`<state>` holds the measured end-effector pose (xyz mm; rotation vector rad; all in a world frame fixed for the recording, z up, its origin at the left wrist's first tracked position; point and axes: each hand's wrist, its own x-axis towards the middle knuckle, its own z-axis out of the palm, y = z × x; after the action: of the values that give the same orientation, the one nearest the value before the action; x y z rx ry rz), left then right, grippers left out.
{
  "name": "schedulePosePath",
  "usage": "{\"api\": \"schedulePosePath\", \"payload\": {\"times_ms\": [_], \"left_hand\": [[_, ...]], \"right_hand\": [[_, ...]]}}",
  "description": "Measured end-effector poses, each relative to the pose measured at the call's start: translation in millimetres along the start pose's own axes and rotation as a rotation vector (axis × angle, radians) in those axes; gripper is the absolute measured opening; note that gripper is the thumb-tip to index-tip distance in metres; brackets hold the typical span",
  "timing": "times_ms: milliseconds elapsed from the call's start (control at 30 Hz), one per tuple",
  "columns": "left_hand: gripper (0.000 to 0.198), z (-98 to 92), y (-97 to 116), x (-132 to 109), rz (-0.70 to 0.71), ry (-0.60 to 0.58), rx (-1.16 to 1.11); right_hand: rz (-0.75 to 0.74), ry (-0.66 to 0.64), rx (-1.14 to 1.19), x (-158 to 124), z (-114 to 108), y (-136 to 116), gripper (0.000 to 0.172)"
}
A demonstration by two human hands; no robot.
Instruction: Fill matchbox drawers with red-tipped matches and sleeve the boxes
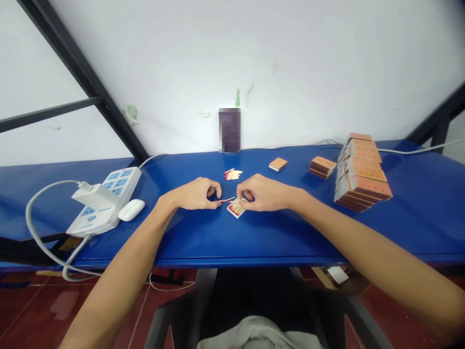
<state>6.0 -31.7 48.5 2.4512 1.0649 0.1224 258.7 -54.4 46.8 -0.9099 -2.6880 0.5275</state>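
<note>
In the middle of the blue table, a small matchbox tray holds several red-headed matches lying side by side. My left hand is just left of it, thumb and fingertip pinched on matches that point toward the tray. Over the tray's upper right part, my right hand is closed in a pinch, and a match with a red head seems to stick out from its fingertips. The fingers hide part of the tray. Beyond both hands lies a loose pile of matches.
Several matchboxes are stacked in a tall block at the right, near a short stack and a single matchbox. A power strip with a plugged-in charger and a white earbud case sit left. A blurred dark object leans against the wall.
</note>
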Motion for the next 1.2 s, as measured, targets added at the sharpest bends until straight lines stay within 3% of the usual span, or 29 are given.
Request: {"api": "schedulePosePath", "payload": {"times_ms": [167, 333, 533, 700, 833, 967, 1067, 1200], "left_hand": [[0.016, 2.2, -6.7, 4.3, 0.058, -0.033, -0.008], [0.021, 2.4, -10.9, 5.9, 0.045, -0.007, -0.083], [0.019, 5.7, -11.3, 7.1, 0.051, 0.140, -0.132], [0.039, 10.3, -9.5, 14.4, 0.091, 0.325, -0.185], [0.035, 13.6, -6.2, 20.2, 0.095, 0.420, -0.338], [0.031, 14.9, -0.1, 19.1, 0.097, 0.274, -0.581], [0.029, 16.2, 3.2, 17.6, 0.118, 0.135, -0.593], [0.028, 16.7, 3.5, 17.4, 0.148, 0.195, -0.406]], "right_hand": [[-0.056, 0.037, 0.012, 0.8, 2.7, 4.1, 0.022], [-0.059, 0.027, 0.113, 5.4, 10.2, 15.6, 0.017], [0.007, 0.108, 0.098, 10.4, 16.8, 26.0, 0.015], [0.067, 0.105, 0.092, 10.1, 17.6, 26.6, 0.018], [0.077, 0.100, 0.194, 9.0, 16.5, 28.6, 0.026], [0.085, 0.075, 0.279, 8.5, 13.6, 28.9, 0.026], [0.071, 0.106, 0.306, 7.9, 11.9, 30.6, 0.029], [0.081, 0.119, 0.320, 6.5, 12.0, 32.1, 0.030]]}}
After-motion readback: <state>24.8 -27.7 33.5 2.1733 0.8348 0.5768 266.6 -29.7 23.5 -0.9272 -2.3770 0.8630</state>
